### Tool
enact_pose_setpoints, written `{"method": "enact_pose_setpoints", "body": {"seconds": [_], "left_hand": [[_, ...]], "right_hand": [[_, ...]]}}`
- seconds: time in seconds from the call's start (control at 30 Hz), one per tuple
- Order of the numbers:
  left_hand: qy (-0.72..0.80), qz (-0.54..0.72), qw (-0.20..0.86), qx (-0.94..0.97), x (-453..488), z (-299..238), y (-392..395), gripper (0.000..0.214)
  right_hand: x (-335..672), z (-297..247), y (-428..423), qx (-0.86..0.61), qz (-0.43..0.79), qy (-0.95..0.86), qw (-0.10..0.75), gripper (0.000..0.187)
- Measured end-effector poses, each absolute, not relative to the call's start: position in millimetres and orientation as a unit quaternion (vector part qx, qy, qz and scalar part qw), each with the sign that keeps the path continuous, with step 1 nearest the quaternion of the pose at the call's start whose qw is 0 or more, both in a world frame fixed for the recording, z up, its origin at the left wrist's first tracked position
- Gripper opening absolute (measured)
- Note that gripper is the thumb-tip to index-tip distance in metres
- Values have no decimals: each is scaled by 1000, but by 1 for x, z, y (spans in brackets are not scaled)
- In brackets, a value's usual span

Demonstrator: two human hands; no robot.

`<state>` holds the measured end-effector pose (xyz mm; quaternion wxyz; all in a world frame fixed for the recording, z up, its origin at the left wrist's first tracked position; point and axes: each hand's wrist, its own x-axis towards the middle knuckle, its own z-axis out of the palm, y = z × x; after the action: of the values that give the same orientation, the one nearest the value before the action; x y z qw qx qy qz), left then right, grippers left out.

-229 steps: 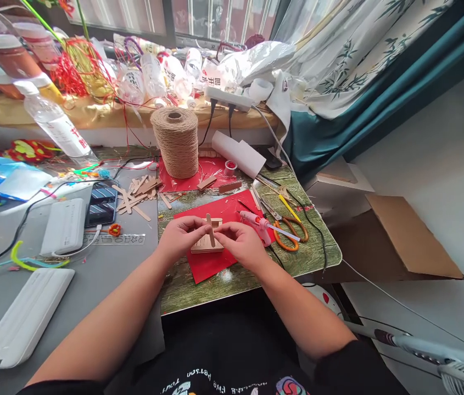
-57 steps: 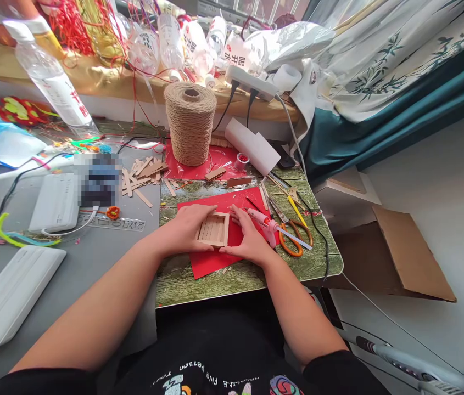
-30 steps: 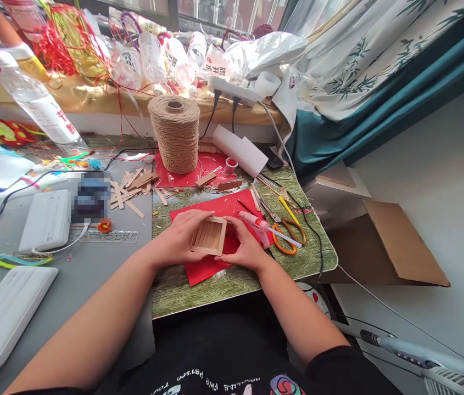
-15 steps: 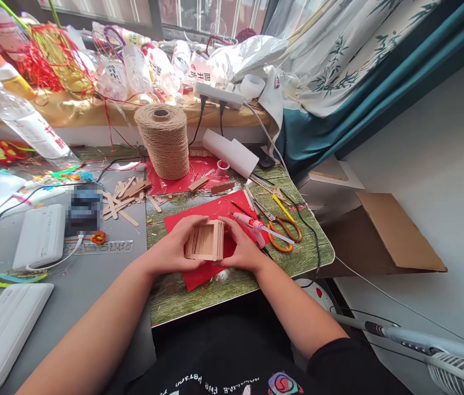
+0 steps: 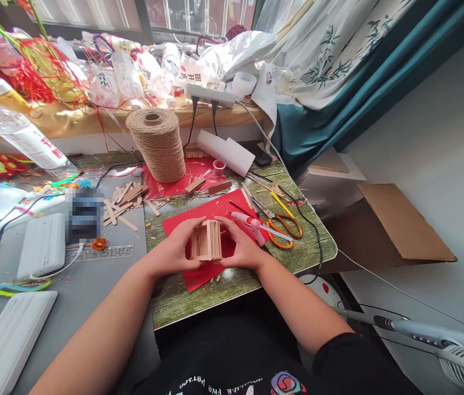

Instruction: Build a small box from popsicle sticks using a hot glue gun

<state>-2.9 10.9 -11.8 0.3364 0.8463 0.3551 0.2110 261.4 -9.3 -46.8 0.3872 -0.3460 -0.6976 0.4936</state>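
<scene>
Between my two hands is a small square box of stacked popsicle sticks (image 5: pixel 214 241), held just above a red sheet (image 5: pixel 194 282). My left hand (image 5: pixel 180 244) grips its left side, thumb below and fingers along the top. The right side is held by my right hand (image 5: pixel 240 244) in the same curled way. The box is tilted so its layered stick edges face me, and part of its hollow inside shows. Just right of my right hand lie a pink glue gun (image 5: pixel 248 220) with a glue stick in it and orange-handled scissors (image 5: pixel 283 227).
A big twine spool (image 5: pixel 157 148) stands behind the red sheet. Loose popsicle sticks (image 5: pixel 122 203) lie in a heap to the left, near a white power bank (image 5: pixel 42 247). A power strip (image 5: pixel 210 95) rests on the sill among plastic bottles. An open cardboard box (image 5: pixel 404 219) is at right.
The box has turned in my hands, so more of its layered right side shows and less of its inside. Both hands keep their grip. The camera view has shifted slightly.
</scene>
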Motion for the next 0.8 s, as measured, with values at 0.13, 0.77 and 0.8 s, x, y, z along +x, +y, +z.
{"method": "enact_pose_setpoints", "body": {"seconds": [0.13,0.77,0.8], "left_hand": [[432,211,236,844,-9,-17,17,107],[492,178,226,821,-31,-18,17,117],[494,186,233,817,-33,-17,17,114]], "right_hand": [[259,-51,-8,-368,492,-686,390,106],[255,-29,-40,-353,73,-860,360,59],[261,-27,-48,-332,70,-870,359,53]]}}
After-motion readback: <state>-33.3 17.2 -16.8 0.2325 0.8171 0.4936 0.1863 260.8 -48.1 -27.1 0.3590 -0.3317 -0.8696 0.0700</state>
